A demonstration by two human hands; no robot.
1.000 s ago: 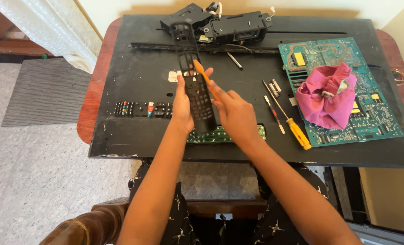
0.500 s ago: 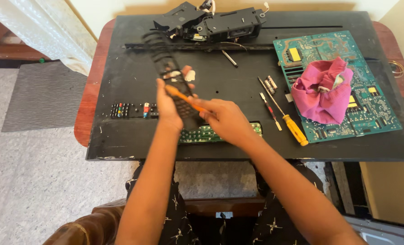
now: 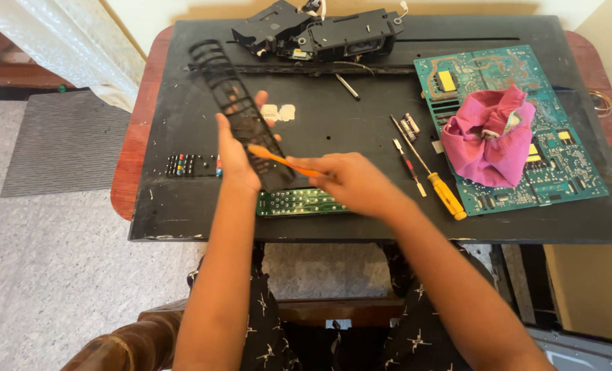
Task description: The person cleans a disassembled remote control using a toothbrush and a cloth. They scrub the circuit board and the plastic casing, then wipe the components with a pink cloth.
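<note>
While the left hand [image 3: 236,159] grips the long black plastic remote shell with empty button holes [image 3: 240,115], fingers wrapped round its lower part and holding it tilted above the black tabletop [image 3: 333,124], a strip of coloured rubber buttons [image 3: 192,165] lies just left of those fingers. The right hand [image 3: 354,184] pinches a thin orange tool [image 3: 278,159], its tip seemingly touching the shell. Below both hands lies a narrow green circuit strip [image 3: 299,203]. Right of the fingers rest a yellow-handled screwdriver [image 3: 433,175] and a pink cloth [image 3: 491,141] on a large green circuit board [image 3: 567,172].
</note>
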